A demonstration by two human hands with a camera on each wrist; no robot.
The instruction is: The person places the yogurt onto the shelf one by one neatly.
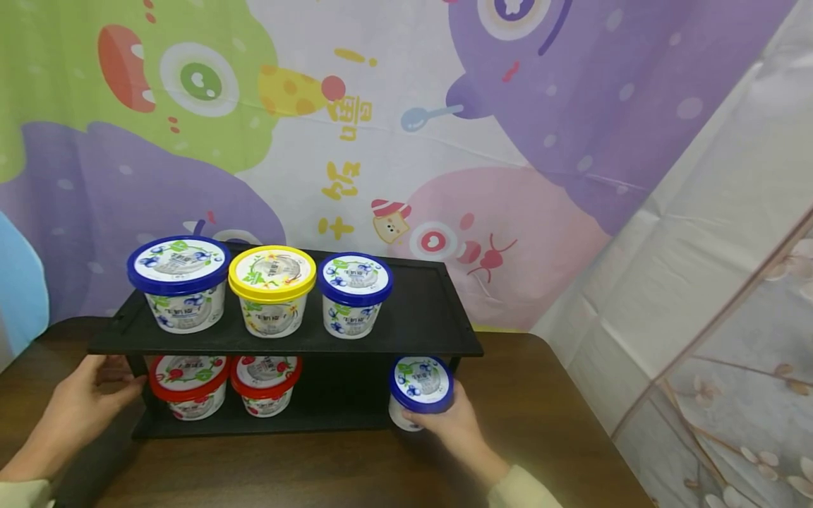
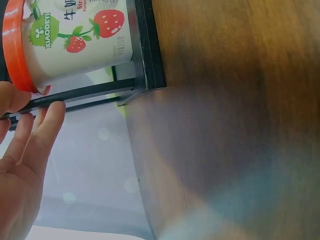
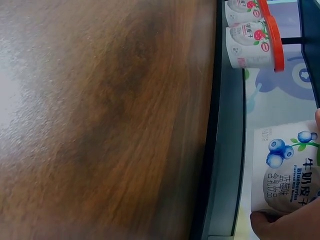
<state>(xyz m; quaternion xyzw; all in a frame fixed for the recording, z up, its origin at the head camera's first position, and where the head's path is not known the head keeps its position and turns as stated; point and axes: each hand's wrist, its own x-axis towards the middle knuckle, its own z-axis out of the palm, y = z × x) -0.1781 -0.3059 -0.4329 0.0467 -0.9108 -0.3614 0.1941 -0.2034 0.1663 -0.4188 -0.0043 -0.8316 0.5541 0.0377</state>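
My right hand (image 1: 454, 420) grips a white blueberry milk tub with a blue lid (image 1: 420, 381), at the right end of the lower shelf of a black two-tier rack (image 1: 286, 344). In the right wrist view the printed side of that blueberry tub (image 3: 285, 170) faces the camera, thumb along its base. At the left end, my left hand (image 1: 82, 402) holds the rack's upright; the left wrist view has thumb and fingers on either side of the black post (image 2: 85, 92). Beside it on the lower shelf stand two red-lidded strawberry tubs (image 1: 189, 377) (image 1: 265, 384).
On the upper shelf stand a blue-lidded tub (image 1: 184, 310), a yellow-lidded tub (image 1: 273, 317) and another blue-lidded tub (image 1: 351, 317). The rack rests on a brown wooden table (image 1: 533, 402). A cartoon-printed cloth (image 1: 356, 141) hangs behind, with a pale curtain (image 1: 692, 282) at right.
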